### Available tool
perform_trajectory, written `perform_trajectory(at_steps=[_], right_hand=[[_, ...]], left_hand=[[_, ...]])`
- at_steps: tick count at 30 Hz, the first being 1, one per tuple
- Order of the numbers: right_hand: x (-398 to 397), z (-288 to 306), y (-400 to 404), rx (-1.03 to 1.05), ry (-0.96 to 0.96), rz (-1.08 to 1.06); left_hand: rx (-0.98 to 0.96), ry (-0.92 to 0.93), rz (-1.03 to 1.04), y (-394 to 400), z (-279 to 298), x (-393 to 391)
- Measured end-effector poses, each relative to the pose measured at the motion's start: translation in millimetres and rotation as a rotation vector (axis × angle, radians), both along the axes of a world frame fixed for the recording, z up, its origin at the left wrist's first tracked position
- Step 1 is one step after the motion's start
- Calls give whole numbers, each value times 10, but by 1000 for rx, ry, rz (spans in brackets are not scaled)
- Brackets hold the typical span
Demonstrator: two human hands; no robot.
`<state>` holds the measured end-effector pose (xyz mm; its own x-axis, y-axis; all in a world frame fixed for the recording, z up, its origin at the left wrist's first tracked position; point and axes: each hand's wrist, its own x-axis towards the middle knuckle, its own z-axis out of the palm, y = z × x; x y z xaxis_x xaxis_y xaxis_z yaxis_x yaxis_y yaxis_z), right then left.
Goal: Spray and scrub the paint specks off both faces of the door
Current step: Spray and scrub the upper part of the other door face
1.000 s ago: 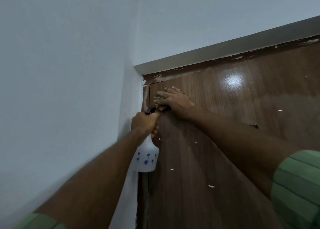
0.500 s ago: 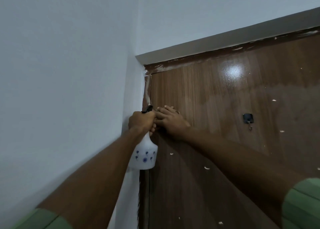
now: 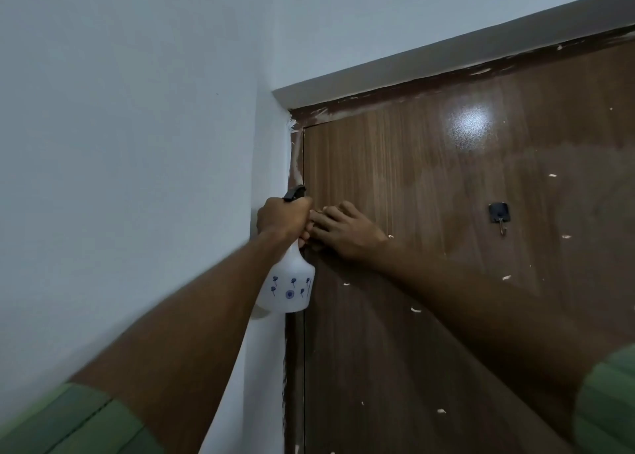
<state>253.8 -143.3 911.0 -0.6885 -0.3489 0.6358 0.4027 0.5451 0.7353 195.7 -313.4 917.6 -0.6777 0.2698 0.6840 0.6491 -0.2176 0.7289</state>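
Hanging upright in left hand (image 3: 281, 217), spray bottle (image 3: 288, 283), nozzle toward door (image 3: 429, 185)

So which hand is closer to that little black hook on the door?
Right. The right hand presses on the door, left of the hook. The left hand grips the spray bottle farther left, at the door's edge.

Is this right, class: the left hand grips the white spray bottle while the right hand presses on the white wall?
Not quite. In the head view the right hand presses on the brown door, not the wall. The left hand does grip the spray bottle.
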Motion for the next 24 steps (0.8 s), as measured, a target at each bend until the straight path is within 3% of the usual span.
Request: perform_trajectory(at_steps=[3,5,7,9,11,13,15,18,20,22,24], right_hand=[[245,471,15,117,45,-99],[344,606,-23,-29,252,-77],[309,485,-134,-150,334,-66],[243,203,-177,-95,196,-84],[275,-26,-82,129,-94,-81],[454,75,25,256,-216,-88],[592,375,89,197,-45,-65],[657,575,81,-113,326,2],[527,400,94,-145,391,1],[457,111,163,28,172,32],[613,43,278,225,-208,42]], left_hand=[[-9,17,-31,12,17,7],[1,11,-36,23,16,9],[12,8,-41,35,12,23],[9,24,-35,52,0,47],[-16,66,-20,82,-12,75],[-38,103,-24,113,3,110],[-36,114,-58,136,29,155],[-32,118,-98,186,41,225],[-33,128,-119,214,27,263],[-38,149,-123,238,-3,290],[-53,176,-111,271,-11,299]])
